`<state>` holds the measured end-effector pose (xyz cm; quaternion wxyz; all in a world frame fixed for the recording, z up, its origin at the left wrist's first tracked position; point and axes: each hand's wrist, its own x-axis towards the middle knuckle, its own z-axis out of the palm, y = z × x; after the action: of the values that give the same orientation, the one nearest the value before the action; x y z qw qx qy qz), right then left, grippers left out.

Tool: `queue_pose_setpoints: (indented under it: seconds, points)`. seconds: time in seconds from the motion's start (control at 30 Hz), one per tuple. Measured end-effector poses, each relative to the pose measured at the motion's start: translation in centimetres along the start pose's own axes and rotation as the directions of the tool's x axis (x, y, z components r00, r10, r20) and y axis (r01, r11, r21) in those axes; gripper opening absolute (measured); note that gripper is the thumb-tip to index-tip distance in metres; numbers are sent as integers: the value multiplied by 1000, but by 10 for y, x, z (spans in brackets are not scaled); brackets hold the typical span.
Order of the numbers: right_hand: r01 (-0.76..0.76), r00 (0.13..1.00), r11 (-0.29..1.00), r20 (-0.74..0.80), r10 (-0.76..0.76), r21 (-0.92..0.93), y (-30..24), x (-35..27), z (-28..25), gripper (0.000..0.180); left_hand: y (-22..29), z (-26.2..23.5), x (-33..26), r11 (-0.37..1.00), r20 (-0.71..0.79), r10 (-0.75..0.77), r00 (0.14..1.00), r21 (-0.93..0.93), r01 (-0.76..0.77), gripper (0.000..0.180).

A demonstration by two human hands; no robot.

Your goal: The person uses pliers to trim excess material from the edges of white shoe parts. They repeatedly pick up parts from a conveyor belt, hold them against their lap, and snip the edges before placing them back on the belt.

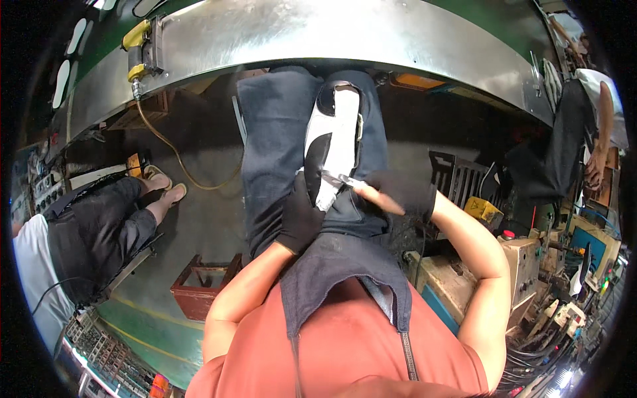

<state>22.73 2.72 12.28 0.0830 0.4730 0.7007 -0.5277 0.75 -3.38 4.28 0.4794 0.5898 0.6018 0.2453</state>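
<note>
A black-and-white shoe [344, 126] lies lengthwise on my lap with its pale underside up. My left hand [298, 219], in a black glove, is closed around the left side of its near end. My right hand [403, 192], also black-gloved, is closed on a small hand tool [358, 185] with a shiny metal end and a tan, handle-like part. That metal end meets the underside near the shoe's near end. The tool's exact kind is unclear.
Beyond my knees runs a metal bench [318, 33], with a yellow-and-black air tool [137, 52] and its hose at the left. A red-brown stool [206, 285] stands left of me, near a seated person [99, 232]. Machinery [524, 265] crowds the right; another person's arm [602, 132] shows beyond.
</note>
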Motion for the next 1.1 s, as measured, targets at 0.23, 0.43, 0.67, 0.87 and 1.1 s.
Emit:
queue_pose_setpoints:
  seconds: [0.23,0.43,0.67,0.87,1.1]
  points:
    - [47,944,989,-319,-91,-142,40,-2,57,35,-23,15,53,658,163,-9,987,-742,128,41]
    - [-20,1000,998,-25,19,-56,33,-23,2,36,-25,19,48,986,-127,59,990,-145,-77,58]
    - [309,908,931,-230,-349,-193,-24,-11,-5,37,1,-13,46,982,186,51,981,167,-83,75]
    - [-71,993,992,-87,80,103,26,-18,27,39,-71,2,35,882,320,153,935,-471,17,52]
    - [351,882,907,-243,-404,-234,-54,-28,7,28,-9,-6,23,970,36,190,981,-161,-182,73]
